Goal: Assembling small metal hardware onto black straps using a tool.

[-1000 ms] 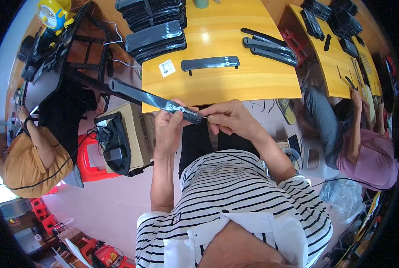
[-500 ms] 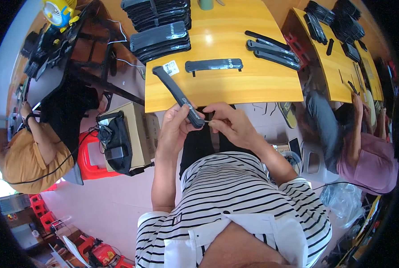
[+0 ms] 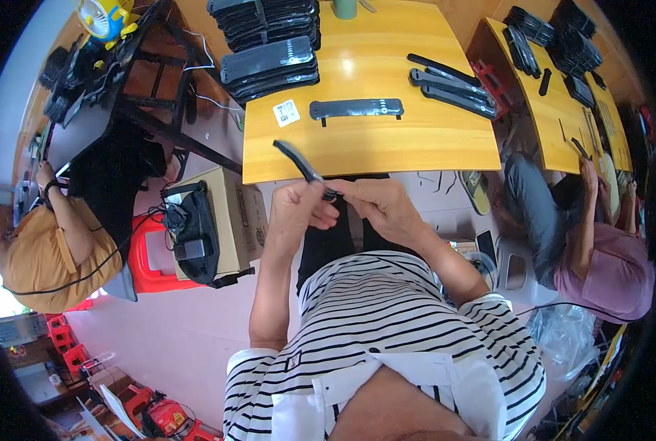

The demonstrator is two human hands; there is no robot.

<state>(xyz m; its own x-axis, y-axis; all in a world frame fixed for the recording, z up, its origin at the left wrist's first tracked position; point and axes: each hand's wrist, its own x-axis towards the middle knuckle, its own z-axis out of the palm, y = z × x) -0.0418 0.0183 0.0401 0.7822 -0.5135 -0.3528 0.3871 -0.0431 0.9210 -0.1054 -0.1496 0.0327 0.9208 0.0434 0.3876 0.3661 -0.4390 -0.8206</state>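
My left hand [image 3: 295, 213] grips a narrow black strap [image 3: 294, 158], thumb on top, just off the table's front edge. The strap's far end points up and to the left. My right hand [image 3: 381, 207] has its thumb and forefinger pinched on the strap's near end, which the fingers partly hide. On the table ahead lies a flat black strap [image 3: 356, 109] with printing along it and two small dark tabs at its lower edge. A white printed label [image 3: 286, 113] lies left of it.
Stacks of black straps [image 3: 269, 70] stand at the table's back left; several more straps [image 3: 453, 92] lie at the right. A green cup [image 3: 345, 8] stands at the back. A cardboard box [image 3: 228, 220] is on my left. People work at tables on both sides.
The strap in my hands has turned and tilted, so its printed face no longer shows. My right hand has moved left, up against my left fingers. The white label is now fully uncovered.
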